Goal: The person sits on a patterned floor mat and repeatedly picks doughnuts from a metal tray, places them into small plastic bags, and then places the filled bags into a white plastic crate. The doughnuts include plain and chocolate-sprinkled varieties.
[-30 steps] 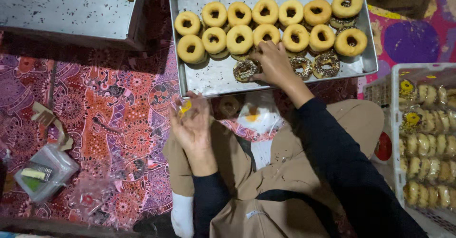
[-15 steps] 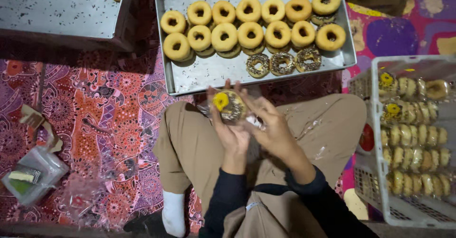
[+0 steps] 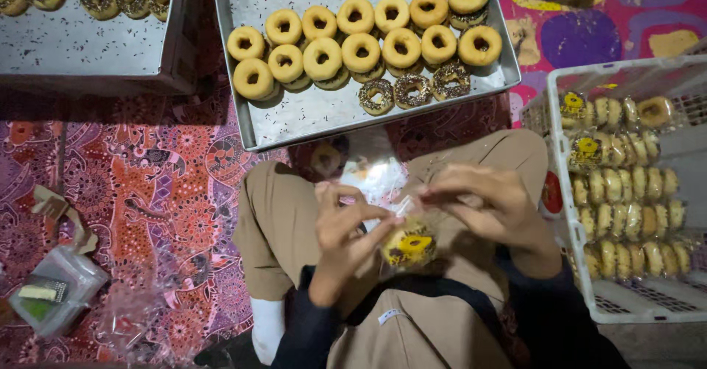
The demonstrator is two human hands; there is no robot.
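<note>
Over my lap, my left hand point(image 3: 345, 230) and my right hand point(image 3: 487, 201) both hold a small clear plastic bag point(image 3: 407, 242) with a chocolate-sprinkled doughnut and a yellow round sticker in it. My fingers pinch the bag's top edge between the two hands. Just beyond my knees lies a metal tray point(image 3: 294, 111) with two rows of plain golden doughnuts point(image 3: 361, 48) and three chocolate-sprinkled doughnuts point(image 3: 410, 90) at its near edge.
A white plastic crate point(image 3: 626, 303) at the right holds rows of bagged doughnuts. A second metal tray point(image 3: 81, 45) with sprinkled doughnuts sits at the upper left. A clear plastic tub point(image 3: 51, 299) and loose plastic bags point(image 3: 136, 317) lie on the patterned mat at the lower left.
My right hand took a sprinkled doughnut from the tray and brought it to my lap. It now sits inside the bag, lower and nearer my body, with both hands at the bag's top.
</note>
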